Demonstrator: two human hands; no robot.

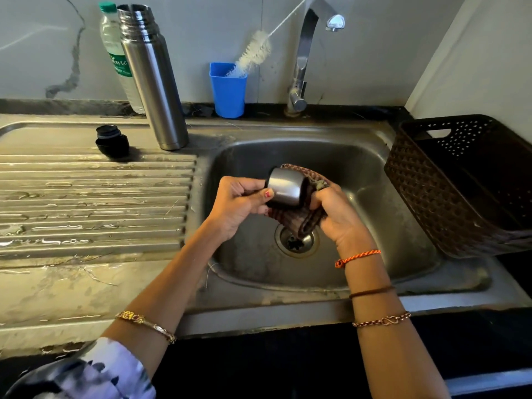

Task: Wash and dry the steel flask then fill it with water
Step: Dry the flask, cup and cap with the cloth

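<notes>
We see both hands held over the sink [359,156], just above its drain [296,240]. The left hand [239,205] grips a small steel cup [286,187], thumb on its side, the cup lying on its side with its open end toward the left. The right hand [336,214] clutches a brown cloth [305,220], which is bunched around the cup's closed end and hangs down toward the drain. So each hand is clenched on something: the left on the cup, the right on the cloth.

The flask [152,79] stands upright and uncapped on the steel ledge left of the sink, at the back of the ribbed drainboard [95,203]. Well left of the sink, beside the flask, a black stopper [112,141] sits on the drainboard. A plastic bottle [118,56] with a green cap stands behind the flask, against the wall.

Behind the sink a blue tumbler [229,93] holds a white brush [252,54], leaning to the right. The tap [311,53] rises from the sink's back edge, right of the tumbler. No water shows at its spout. A dark basket [417,191] rests tilted on the sink's right rim. Water beads lie on the drainboard.
</notes>
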